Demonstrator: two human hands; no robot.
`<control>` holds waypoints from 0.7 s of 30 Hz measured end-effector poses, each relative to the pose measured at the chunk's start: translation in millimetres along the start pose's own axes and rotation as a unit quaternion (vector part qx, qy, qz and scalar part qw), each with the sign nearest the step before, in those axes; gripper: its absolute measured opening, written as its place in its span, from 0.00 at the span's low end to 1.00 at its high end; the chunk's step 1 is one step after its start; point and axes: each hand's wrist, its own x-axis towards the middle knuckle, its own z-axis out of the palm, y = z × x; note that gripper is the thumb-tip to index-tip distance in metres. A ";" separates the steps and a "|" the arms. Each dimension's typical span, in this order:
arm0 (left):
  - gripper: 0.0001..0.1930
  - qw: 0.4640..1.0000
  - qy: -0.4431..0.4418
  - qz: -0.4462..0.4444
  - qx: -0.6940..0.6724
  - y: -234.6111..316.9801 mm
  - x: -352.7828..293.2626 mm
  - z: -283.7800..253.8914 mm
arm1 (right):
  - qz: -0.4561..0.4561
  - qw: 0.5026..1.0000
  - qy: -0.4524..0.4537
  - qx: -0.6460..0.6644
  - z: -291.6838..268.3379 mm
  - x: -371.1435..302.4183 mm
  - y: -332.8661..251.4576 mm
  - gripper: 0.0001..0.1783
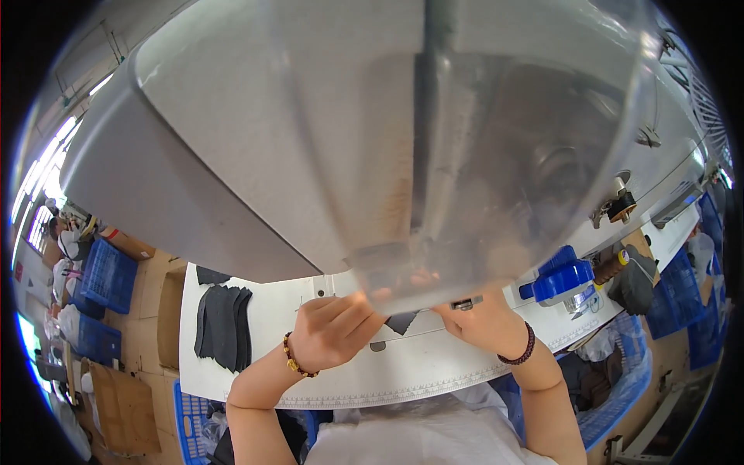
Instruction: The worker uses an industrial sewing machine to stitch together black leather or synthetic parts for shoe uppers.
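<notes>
A large white sewing machine [225,178] fills the upper view, with a clear plastic guard [535,232] hanging in front of the sewing area. Below the guard, a corner of dark grey fabric [401,322] shows on the white table between my hands. My left hand [335,329], with a beaded bracelet at the wrist, is closed, its fingers curled together just left of that corner. What they pinch is hidden. My right hand [488,325] is to the right of the fabric, beside a small metal part [466,303]. Its fingertips are blurred behind the guard.
A stack of dark grey fabric pieces [223,327] lies on the table's left. On the right are a blue plastic device [564,277] and a brown thread spool [611,267]. Blue baskets [632,372] flank the table. A ruler strip [434,385] follows its front edge.
</notes>
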 end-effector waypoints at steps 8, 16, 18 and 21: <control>0.14 0.998 0.036 0.016 0.049 16.6 11.0 4.9 | -0.003 0.998 0.029 0.053 0.5 3.3 5.0 0.18; 0.12 0.997 0.070 0.034 0.008 12.6 8.7 8.2 | -0.009 0.998 0.001 0.065 5.6 -3.4 14.2 0.15; 0.12 0.997 0.069 0.041 0.008 12.3 10.6 7.8 | -0.007 0.998 -0.004 0.061 5.9 -3.2 14.6 0.14; 0.11 0.994 0.076 0.063 0.038 11.3 9.0 11.2 | -0.003 0.998 0.003 0.068 6.6 -1.7 15.3 0.12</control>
